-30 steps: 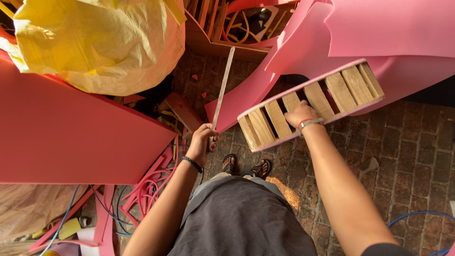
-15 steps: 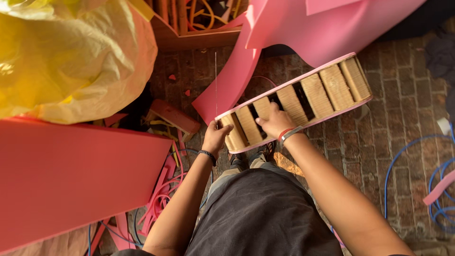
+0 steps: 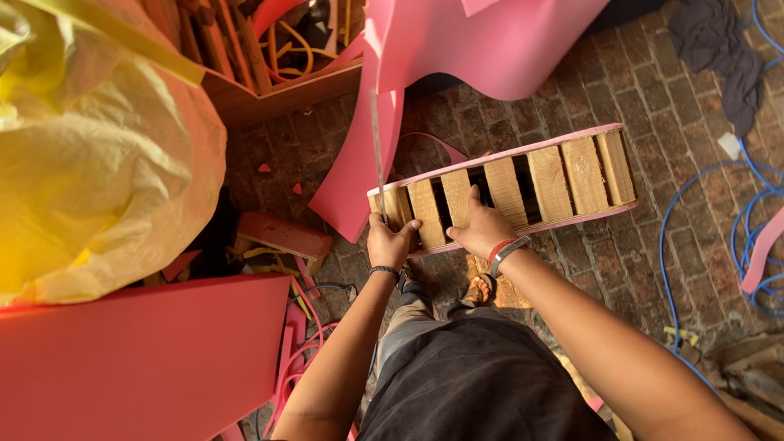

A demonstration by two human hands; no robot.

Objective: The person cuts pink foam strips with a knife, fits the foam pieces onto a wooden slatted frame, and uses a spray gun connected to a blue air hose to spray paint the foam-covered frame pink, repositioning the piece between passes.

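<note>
Left hand [image 3: 390, 241] clamped around a long thin blade [image 3: 377, 147], standing upright against the near end of the slatted wooden frame [image 3: 523, 184]. Right hand [image 3: 480, 229] pressed flat, fingers spread, on the slats just beside the left. Frame edged in pink foam, lying tilted across the brick floor [image 3: 637, 269] ahead of the feet. Large pink foam sheet [image 3: 457, 49] curling down behind the frame; another red-pink sheet [image 3: 139, 359] at lower left. Yellow crumpled sheeting [image 3: 98, 163] bulging at left. Blue cable [image 3: 678, 245] looping at right.
</note>
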